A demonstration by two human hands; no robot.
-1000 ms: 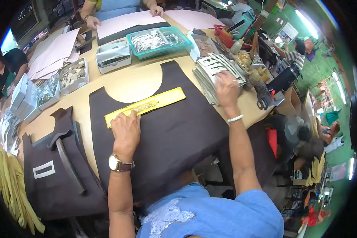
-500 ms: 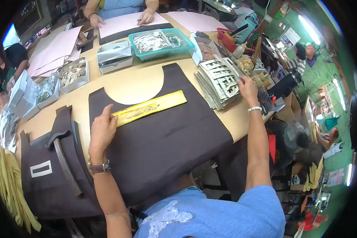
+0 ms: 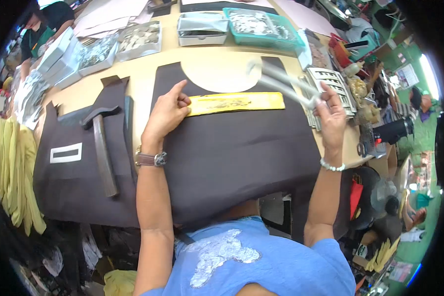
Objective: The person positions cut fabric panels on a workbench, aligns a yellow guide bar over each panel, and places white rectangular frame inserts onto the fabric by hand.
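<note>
Frame of white strip (image 3: 287,77) seems flimsy; right hand (image 3: 333,121) pinches its end well. Half-curled left hand (image 3: 166,113) touches flat yellow bar (image 3: 237,102), grip unclear.

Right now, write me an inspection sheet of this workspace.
Surface: tan table, partly covered by dark fabric.
Job's things: yellow strip on the fabric; stack of pale frames at right.
Clutter: hammer on another dark piece; turquoise basket on the far side.
Hands: left hand at the strip's left end; right hand holds a blurred pale frame.
Cables: nothing seen near the hands.
Surroundings: another person at upper left; yellow cloth hangs at left.
</note>
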